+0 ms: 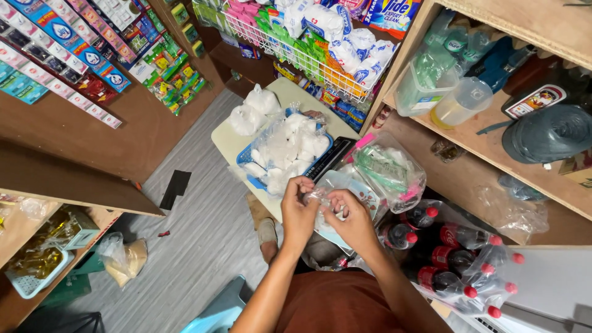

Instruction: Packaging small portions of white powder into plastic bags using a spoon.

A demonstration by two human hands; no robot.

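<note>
The person is sitting low in a small shop, both hands working together just in front of the near edge of a little pale table [225, 143]. The left hand [298, 213] is curling closed, its fingers pinching the top of a small clear plastic bag [320, 198] with something white in it. The right hand [353, 217] is closing on the same bag from the right, fingertips meeting the left hand's at the neck of the bag. The bag is sitting between the two hands, held up off the table.

Just beyond the hands, a blue basket [245, 155] is resting on the table, heaped with similar small white-filled bags [290, 148]. Two more tied bags [254, 110] are lying at the far left corner of the table, apart from the basket. A dark scale [332, 158] is lying just to the right of the basket. Right of that, a clear bag of rolled plastic sleeves [390, 169] is leaning by the wooden shelf [487, 154].

Near right, capped cola bottles with red tops [459, 262] are standing wrapped in plastic on the floor. Far ahead, a white wire rack [296, 58] is holding sachets and packets.
</note>
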